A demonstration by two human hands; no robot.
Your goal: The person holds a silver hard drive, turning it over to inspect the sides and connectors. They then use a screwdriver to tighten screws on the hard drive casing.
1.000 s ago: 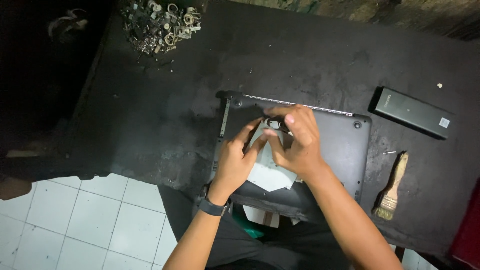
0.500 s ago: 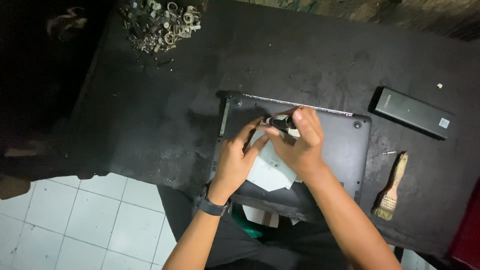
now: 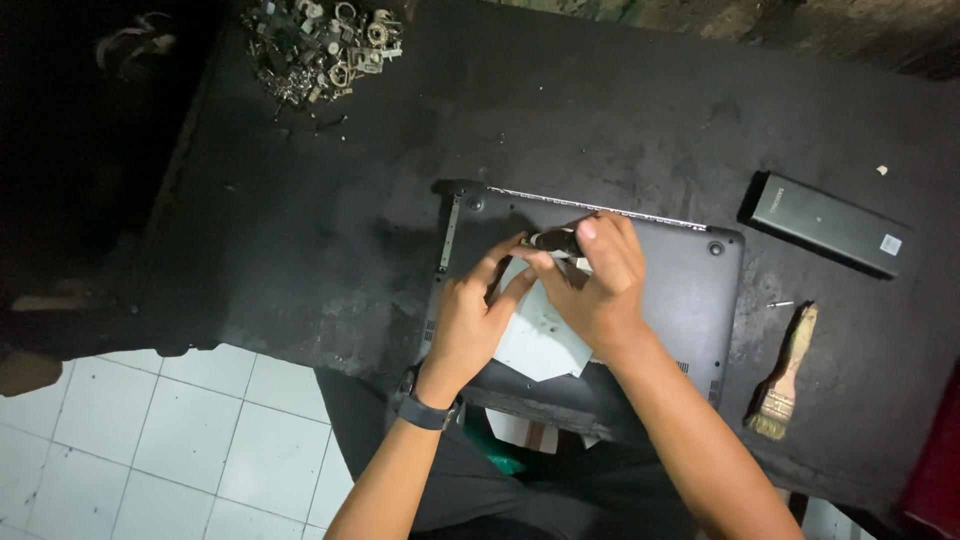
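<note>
My right hand (image 3: 603,285) is curled around a small dark screwdriver (image 3: 556,241), fingers pinching its handle, thumb up top. My left hand (image 3: 478,322) sits just beside it, fingers half-bent and pressed together, fingertips touching the tool's tip area; can't tell if they pinch anything. Both hands are over a dark laptop (image 3: 690,300) lying bottom-up at the near table (image 3: 300,230) edge. A white sheet of paper (image 3: 540,340) lies on the laptop under my hands. Black flat box (image 3: 826,224) far right, brush (image 3: 783,376) below it, tiny screw (image 3: 781,304) between. Pile of metal parts (image 3: 325,45) top left. Watch (image 3: 427,412) on left wrist.
</note>
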